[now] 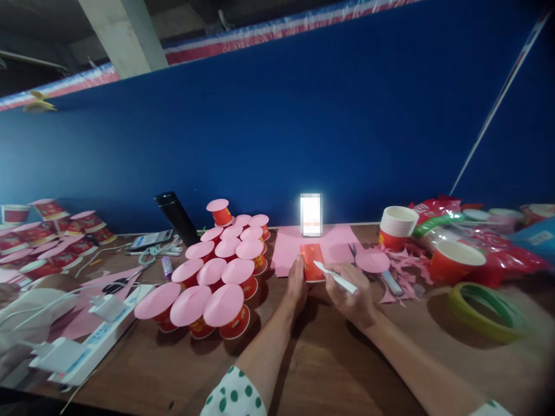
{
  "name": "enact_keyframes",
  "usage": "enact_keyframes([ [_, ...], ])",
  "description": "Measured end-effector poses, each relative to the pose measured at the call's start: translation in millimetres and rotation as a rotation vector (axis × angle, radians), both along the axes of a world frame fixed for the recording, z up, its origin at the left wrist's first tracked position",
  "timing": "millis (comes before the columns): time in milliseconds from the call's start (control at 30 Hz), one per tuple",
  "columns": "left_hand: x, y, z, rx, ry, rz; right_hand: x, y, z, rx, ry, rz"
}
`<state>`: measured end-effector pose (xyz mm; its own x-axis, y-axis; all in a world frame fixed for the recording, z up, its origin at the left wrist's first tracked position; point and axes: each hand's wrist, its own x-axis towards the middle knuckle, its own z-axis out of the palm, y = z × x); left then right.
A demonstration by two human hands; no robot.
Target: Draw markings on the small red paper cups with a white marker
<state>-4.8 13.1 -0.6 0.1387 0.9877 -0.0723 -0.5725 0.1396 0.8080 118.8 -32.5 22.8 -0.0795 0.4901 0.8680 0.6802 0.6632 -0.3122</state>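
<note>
My left hand (297,284) is wrapped round the side of a red paper cup (313,261), which stands upside down with its rim low. Closed round a white pen-shaped tool (342,279), my right hand (354,296) brings the tip against or very near the cup's side; contact is unclear. Pink paper sheets (338,240) lie just behind the cup. A pink paper disc (373,261) rests to the right of my right hand, beside pink paper scraps (410,271). Left of my hands stand several upturned red cups topped with pink discs (223,304).
A lit phone (311,215) stands at the back. At right are stacked paper cups (396,225), a single cup (455,263), a yellow-green tape roll (485,312) and a red plastic bag (503,248). At left are a black bottle (177,218), a power strip (99,338) and scissors (121,282).
</note>
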Motion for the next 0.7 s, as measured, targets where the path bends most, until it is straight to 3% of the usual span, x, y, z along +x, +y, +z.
enact_keyframes([
  [333,-1.5,-0.4,1.0,0.002,0.022,-0.004,-0.1,-3.7,8.4,-0.042,0.111,-0.031],
  [700,-0.1,0.1,1.0,0.014,-0.024,-0.022,0.5,-1.7,1.3,-0.019,0.038,-0.01],
])
